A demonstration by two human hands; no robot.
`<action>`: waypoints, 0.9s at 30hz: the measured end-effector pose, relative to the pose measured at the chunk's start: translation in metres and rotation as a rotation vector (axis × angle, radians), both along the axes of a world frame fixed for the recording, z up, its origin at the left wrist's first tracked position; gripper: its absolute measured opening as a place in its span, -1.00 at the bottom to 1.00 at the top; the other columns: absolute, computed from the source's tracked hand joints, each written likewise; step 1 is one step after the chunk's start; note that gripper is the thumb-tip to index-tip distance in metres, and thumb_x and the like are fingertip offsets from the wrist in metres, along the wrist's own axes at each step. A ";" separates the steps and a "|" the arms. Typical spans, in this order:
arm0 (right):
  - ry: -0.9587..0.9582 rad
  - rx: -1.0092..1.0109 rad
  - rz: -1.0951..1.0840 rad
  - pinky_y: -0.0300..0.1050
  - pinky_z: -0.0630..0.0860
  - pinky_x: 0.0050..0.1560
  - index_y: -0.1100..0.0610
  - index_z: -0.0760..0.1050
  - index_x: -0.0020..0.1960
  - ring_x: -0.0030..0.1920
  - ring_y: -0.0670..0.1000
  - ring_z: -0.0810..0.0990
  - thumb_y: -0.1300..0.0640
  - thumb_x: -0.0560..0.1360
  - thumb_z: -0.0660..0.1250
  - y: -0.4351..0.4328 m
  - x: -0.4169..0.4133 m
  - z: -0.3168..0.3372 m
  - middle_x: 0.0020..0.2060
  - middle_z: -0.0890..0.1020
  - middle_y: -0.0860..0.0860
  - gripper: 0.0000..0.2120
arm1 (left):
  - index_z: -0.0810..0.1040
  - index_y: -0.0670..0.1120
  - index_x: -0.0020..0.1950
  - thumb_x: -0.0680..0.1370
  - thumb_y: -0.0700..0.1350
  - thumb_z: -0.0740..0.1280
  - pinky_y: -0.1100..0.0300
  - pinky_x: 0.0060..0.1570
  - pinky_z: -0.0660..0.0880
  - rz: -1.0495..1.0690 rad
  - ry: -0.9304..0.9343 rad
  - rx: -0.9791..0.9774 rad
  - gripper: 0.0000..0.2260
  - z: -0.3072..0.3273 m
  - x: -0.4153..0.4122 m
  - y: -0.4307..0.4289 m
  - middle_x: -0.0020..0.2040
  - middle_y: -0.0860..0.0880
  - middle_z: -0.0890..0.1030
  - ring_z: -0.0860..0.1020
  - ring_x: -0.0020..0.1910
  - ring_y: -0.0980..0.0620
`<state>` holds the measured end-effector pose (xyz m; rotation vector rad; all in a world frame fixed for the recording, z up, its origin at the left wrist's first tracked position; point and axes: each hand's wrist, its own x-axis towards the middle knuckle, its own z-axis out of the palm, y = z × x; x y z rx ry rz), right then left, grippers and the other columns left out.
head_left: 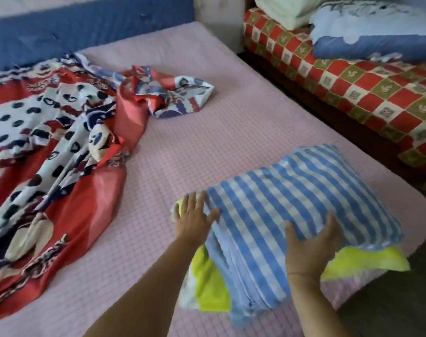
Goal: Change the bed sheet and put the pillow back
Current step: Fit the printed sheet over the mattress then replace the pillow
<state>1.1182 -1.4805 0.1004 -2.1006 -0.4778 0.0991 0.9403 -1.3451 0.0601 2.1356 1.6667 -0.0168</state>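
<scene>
The bed's pink checked mattress pad [207, 147] lies mostly bare, with the red cartoon-print bed sheet [61, 147] bunched in folds along its far-left side, so the sheet looks not yet spread. The plump blue-and-white striped pillow [292, 195] sits at the near right corner over a yellow-green cloth [367, 261]. The left hand [193, 217] lies flat with fingers spread on its left end and the right hand [311, 244] presses splayed on its near edge, so the next move likely calls for a two-handed lift clear of the pad.
</scene>
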 end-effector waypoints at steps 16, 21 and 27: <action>-0.131 -0.455 1.322 -0.08 0.12 0.47 0.18 0.25 0.49 0.48 0.12 0.21 0.06 0.38 0.51 0.084 -0.421 -0.103 0.47 0.28 0.13 -0.23 | 0.07 -0.02 0.59 0.59 0.22 0.17 0.01 0.51 -0.02 0.547 0.175 -0.070 -0.35 -0.063 -0.512 -0.087 0.58 -0.02 0.13 0.04 0.56 -0.04; -0.329 -0.534 1.412 0.02 0.22 0.47 0.11 0.28 0.48 0.45 0.13 0.26 -0.08 0.34 0.52 0.115 -0.482 -0.140 0.45 0.33 0.09 -0.19 | 0.05 0.00 0.59 0.57 0.26 0.16 -0.02 0.52 -0.03 0.547 0.191 -0.087 -0.32 -0.094 -0.587 -0.093 0.59 -0.02 0.10 0.00 0.57 -0.04; -0.553 -0.503 1.559 0.11 0.00 0.52 0.05 0.34 0.45 0.47 0.14 0.22 -0.10 0.33 0.52 0.139 -0.532 -0.167 0.44 0.32 0.09 -0.23 | 0.09 0.03 0.58 0.56 0.18 0.27 -0.04 0.53 -0.11 0.478 0.177 -0.040 -0.33 -0.128 -0.620 -0.079 0.58 -0.03 0.10 -0.01 0.57 -0.06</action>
